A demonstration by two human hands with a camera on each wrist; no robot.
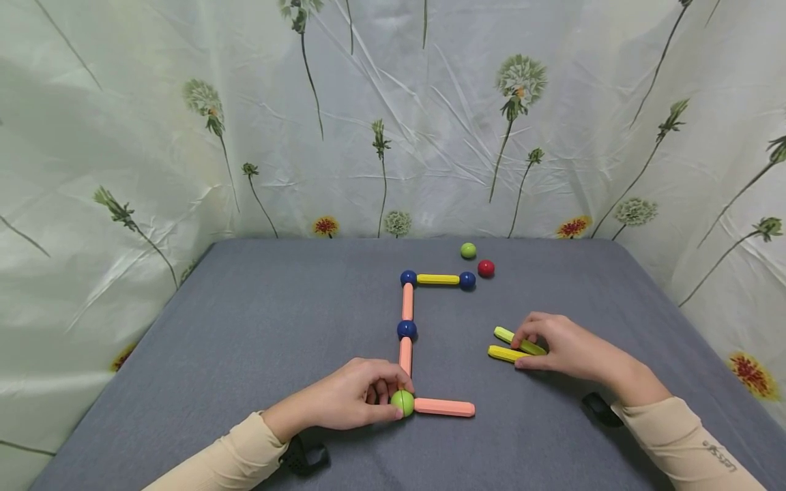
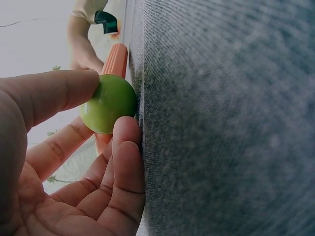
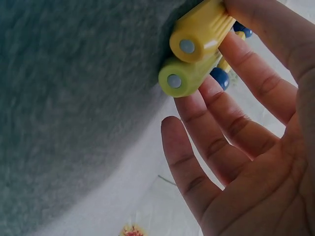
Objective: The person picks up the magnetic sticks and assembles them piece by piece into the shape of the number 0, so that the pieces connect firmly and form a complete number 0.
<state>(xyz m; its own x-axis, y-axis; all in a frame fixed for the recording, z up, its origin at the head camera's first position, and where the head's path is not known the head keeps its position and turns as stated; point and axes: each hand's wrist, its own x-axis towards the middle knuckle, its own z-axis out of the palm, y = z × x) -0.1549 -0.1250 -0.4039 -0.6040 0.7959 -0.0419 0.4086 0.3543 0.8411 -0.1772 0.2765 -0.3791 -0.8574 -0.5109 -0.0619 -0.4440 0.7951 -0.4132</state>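
My left hand (image 1: 353, 397) pinches a green ball (image 1: 402, 403) between thumb and fingers, low against the cloth. From that ball a pink magnetic rod (image 1: 445, 408) runs right and another pink rod (image 1: 406, 356) runs away toward a blue ball (image 1: 406, 329). My right hand (image 1: 565, 346) holds a yellow magnetic rod (image 1: 507, 353) and a lime rod (image 1: 504, 334) side by side, thumb on the yellow one and fingers along the lime one. Grey metal discs show in the ends of the yellow rod (image 3: 197, 37) and lime rod (image 3: 179, 81) in the right wrist view.
Farther back, a third pink rod (image 1: 408, 301) leads to a blue ball (image 1: 408, 278). There a yellow rod (image 1: 438, 279) joins it to another blue ball (image 1: 467, 280). A loose red ball (image 1: 486, 268) and green ball (image 1: 469, 250) lie near the back edge, before a flowered curtain (image 1: 430, 136).
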